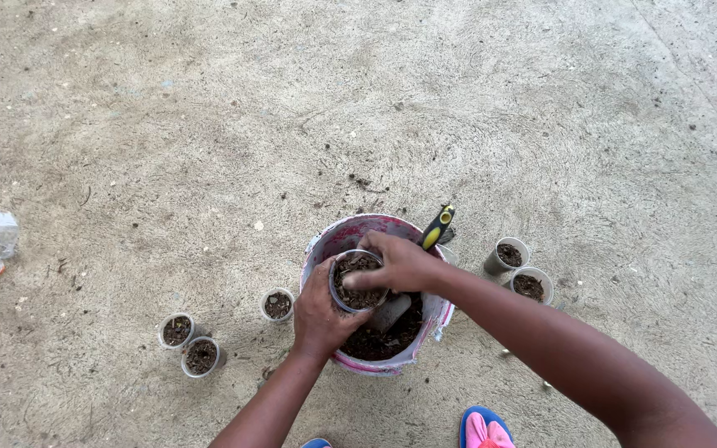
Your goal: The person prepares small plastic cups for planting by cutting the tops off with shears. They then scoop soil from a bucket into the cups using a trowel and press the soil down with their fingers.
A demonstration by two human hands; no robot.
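The left hand (319, 314) wraps its grip around the side of a small clear plastic cup of dark soil (357, 280), held upright just above the soil in the white and pink plastic bucket (325, 242). The right hand (400, 261) lies directly on the cup's top, fingers together and pressing the soil. Beside that hand, a trowel's black and yellow handle (437, 226) slants up over the far rim.
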